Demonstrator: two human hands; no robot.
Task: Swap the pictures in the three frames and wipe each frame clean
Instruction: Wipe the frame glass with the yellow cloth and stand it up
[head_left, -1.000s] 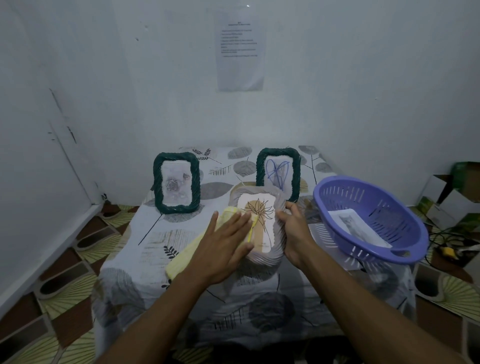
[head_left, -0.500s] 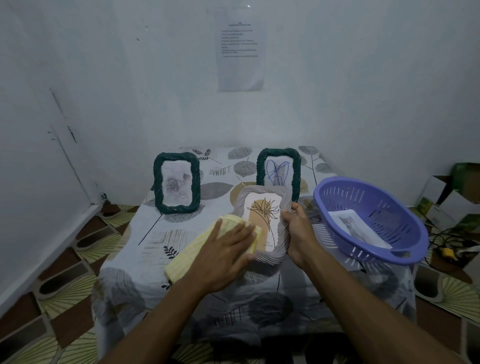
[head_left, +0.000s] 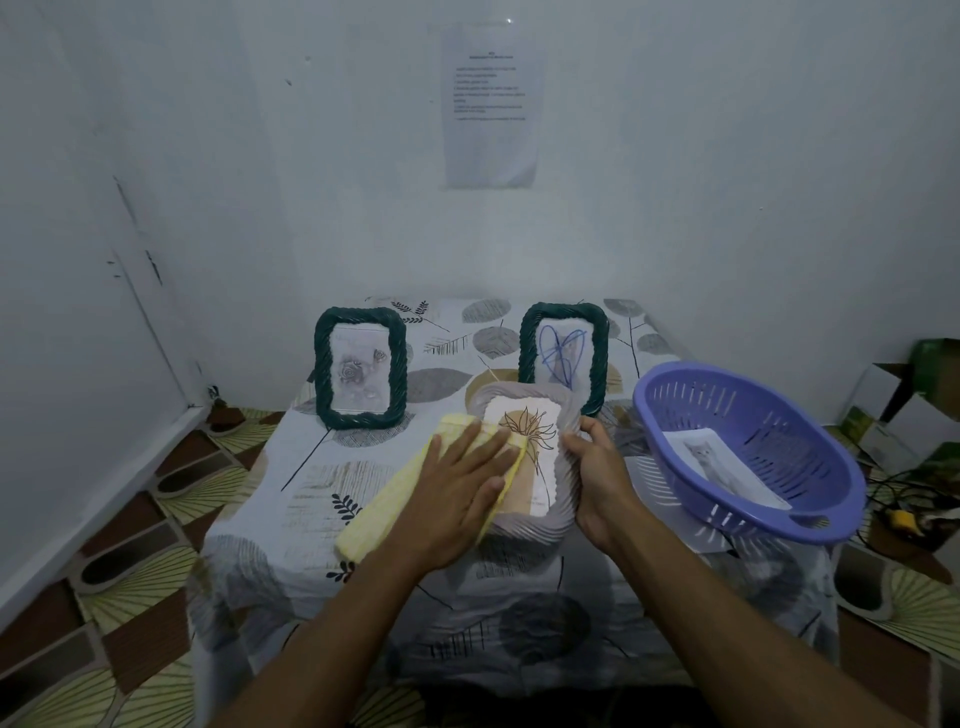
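Pressing down with straight, spread fingers, the left hand (head_left: 457, 486) lies on a yellow cloth (head_left: 382, 512) over the left half of the grey frame (head_left: 563, 501), a little below the middle of the view. The cloth's other end trails down and left onto the patterned worktop (head_left: 306, 483). The right hand (head_left: 597, 473) grips the grey frame's right edge, thumb on the front and fingers curled behind it. This frame holds a picture of a line-drawn plant, and its face is turned up toward the camera; whether it lies flat or is propped cannot be told.

Behind it, two green frames stand upright. The left green frame (head_left: 360, 369) shows a rose, and the right green frame (head_left: 563, 353) shows a blue heart scribble, its lower corner hidden by the grey frame. At centre right a purple basket (head_left: 810, 519) sits tilted on the worktop with a cat picture (head_left: 722, 467) inside. A printed sheet (head_left: 491, 104) hangs on the wall at top centre.
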